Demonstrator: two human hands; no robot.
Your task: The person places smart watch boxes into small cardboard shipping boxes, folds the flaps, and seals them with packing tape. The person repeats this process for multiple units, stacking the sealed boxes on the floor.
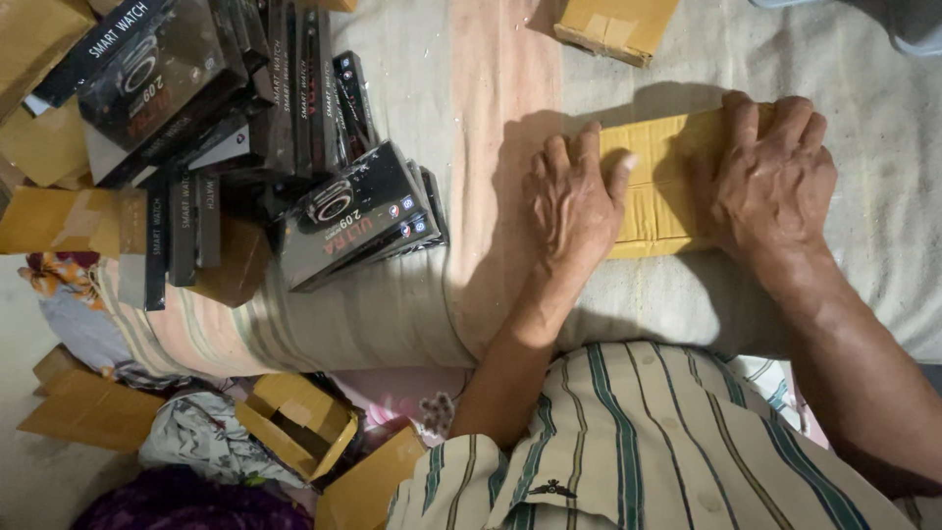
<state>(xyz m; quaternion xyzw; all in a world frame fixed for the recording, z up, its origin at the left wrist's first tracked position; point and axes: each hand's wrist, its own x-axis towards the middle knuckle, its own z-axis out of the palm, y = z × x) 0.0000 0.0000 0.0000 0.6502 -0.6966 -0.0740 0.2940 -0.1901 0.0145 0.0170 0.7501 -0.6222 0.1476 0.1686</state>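
Note:
A flat brown cardboard box lies on the pale bed cover in front of me. My left hand rests palm down on its left end, fingers spread over the edge. My right hand presses palm down on its right end. Both hands lie flat on the cardboard rather than gripping it. My striped shirt fills the lower middle.
A pile of black product boxes is heaped at the upper left. Another brown carton sits at the top. Open small cardboard boxes and cloth lie on the floor at lower left.

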